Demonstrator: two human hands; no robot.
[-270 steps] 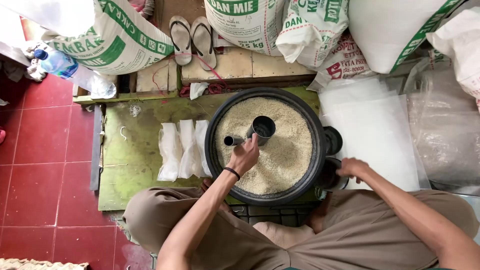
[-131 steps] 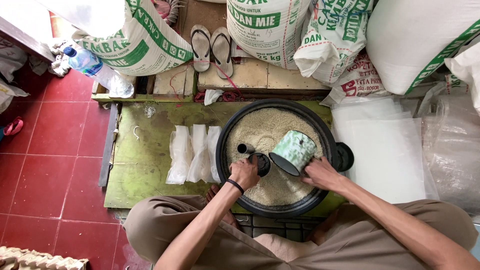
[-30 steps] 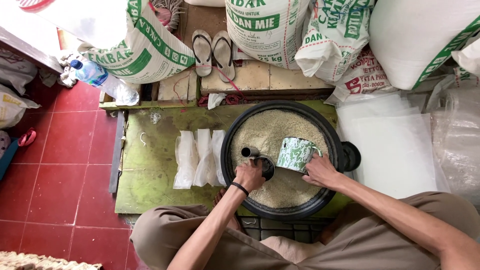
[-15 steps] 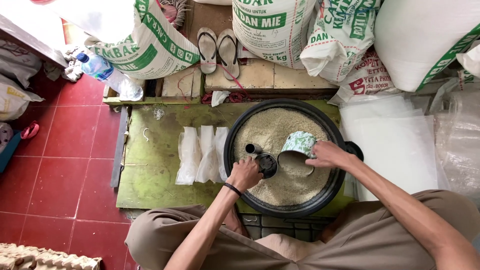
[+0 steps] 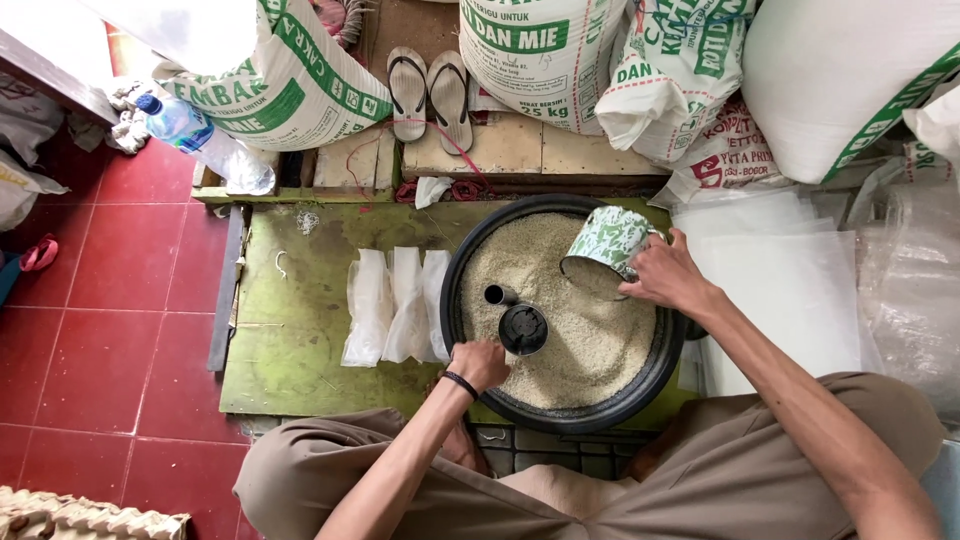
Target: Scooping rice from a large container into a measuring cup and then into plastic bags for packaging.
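A wide black basin [image 5: 470, 250] full of pale grain [image 5: 590, 350] sits on a green board. My right hand [image 5: 672, 276] grips a green-and-white patterned mug [image 5: 606, 250], tilted mouth-down over the grain near the basin's far right side. A black funnel [image 5: 523, 328] with a small dark tube [image 5: 496, 295] beside it rests in the grain at the left. My left hand [image 5: 482, 363] curls at the basin's near-left rim, just below the funnel; what it pinches is hidden.
Three filled clear plastic bags [image 5: 395, 306] lie on the green board [image 5: 300, 330] left of the basin. Large printed sacks [image 5: 540, 50] and a pair of sandals [image 5: 430, 90] stand behind. A water bottle [image 5: 190, 130] lies far left. Stacked clear bags [image 5: 790, 280] lie at right.
My right hand has lifted the mug from the middle of the grain toward the basin's far right. My left hand has slid a little lower, away from the funnel.
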